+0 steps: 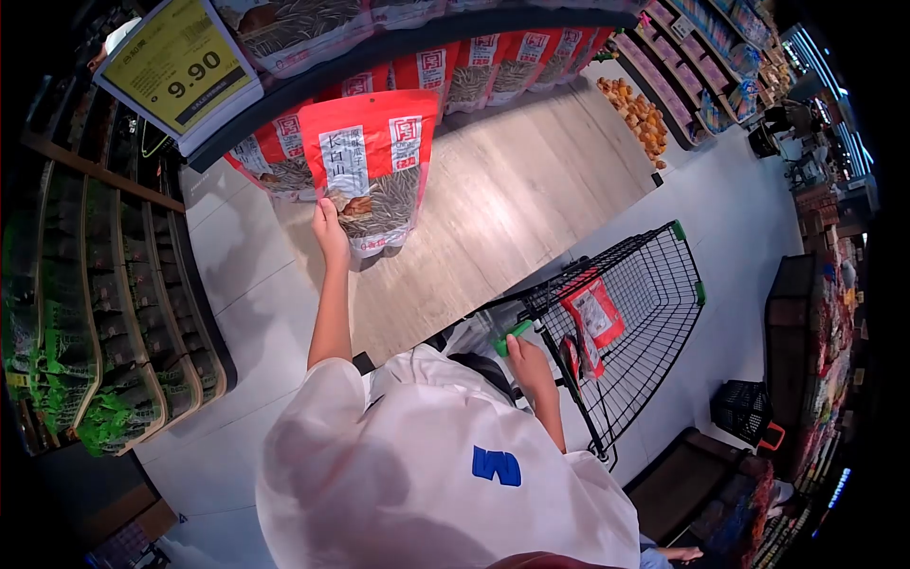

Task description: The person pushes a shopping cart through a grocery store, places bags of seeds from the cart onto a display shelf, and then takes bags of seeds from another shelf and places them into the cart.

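My left hand (331,233) is closed on the lower left edge of a red and clear bag of sunflower seeds (391,193). The bag is upright above a wooden table (474,232), its printed front facing me. Right behind it stand more bags of the same kind (444,78) in a row. Down at the right, my right hand (531,368) is wrapped round the green handle (513,339) of a black wire shopping cart (654,284). Inside the cart lie red bags (595,308) that look alike.
A yellow price sign (180,71) reading 9.90 hangs at the upper left, beside an upper shelf (379,52) of similar bags. Shelves with green packs (104,417) stand left. A black basket (742,411) is on the floor at right. Orange-brown goods (633,114) are heaped past the table.
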A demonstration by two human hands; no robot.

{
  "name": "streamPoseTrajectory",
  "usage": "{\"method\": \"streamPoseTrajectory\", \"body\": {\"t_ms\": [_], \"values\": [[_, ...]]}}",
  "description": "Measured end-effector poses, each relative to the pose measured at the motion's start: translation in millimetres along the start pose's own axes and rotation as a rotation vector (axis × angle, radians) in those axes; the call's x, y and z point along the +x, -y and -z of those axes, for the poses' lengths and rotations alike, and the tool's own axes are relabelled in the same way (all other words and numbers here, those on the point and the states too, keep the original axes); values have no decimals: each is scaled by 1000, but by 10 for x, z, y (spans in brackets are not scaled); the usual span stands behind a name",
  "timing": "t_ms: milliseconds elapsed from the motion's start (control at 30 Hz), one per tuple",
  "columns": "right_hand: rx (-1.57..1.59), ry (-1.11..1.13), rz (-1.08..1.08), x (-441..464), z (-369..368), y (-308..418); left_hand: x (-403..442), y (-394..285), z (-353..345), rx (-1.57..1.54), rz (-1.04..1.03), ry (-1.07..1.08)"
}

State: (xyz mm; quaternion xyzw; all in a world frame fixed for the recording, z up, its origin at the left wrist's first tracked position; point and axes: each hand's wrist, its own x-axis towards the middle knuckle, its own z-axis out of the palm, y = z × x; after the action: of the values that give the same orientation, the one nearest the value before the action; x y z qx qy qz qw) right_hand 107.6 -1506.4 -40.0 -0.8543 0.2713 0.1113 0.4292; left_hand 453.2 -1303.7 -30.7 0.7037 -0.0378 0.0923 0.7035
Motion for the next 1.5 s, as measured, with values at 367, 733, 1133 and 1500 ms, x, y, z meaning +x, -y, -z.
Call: {"method": "streamPoseTrajectory", "body": {"t_ms": [367, 733, 1133, 1500], "values": [[145, -100, -192, -109, -194, -8, 154, 325, 275, -66, 52, -20], [161, -153, -267, -97, -311, -65, 93, 455, 540, -69, 19, -10], [40, -232, -201, -152, -347, -83, 467, -1067, 196, -138, -330, -52], [15, -320, -133, -247, -375, -62, 329, -900, 51, -22, -349, -47]]}}
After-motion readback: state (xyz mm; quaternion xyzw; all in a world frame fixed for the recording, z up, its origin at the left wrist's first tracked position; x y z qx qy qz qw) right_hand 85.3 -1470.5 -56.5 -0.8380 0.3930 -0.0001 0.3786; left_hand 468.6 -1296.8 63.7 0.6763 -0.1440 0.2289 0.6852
